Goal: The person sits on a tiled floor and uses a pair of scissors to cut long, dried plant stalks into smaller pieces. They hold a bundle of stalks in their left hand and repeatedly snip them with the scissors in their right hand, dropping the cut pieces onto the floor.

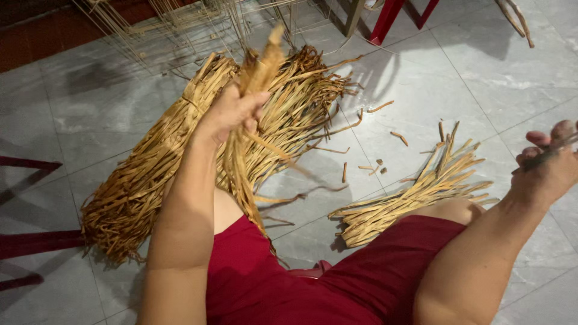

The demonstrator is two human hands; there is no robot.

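Above the big bundle of dried strips (180,156) on the floor, my left hand (232,111) is gripping a few upright strips (256,78); my right hand (548,165) is pinching a thin blade (551,150) well off to the side.

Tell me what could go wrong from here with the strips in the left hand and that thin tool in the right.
The left hand grips a loose bunch of dried strips; trailing ends hang down and may slip out. The right hand holds a thin tool, blurred, which could nick fingers if it is a blade. Scraps scattered on the tiled floor could be lost.
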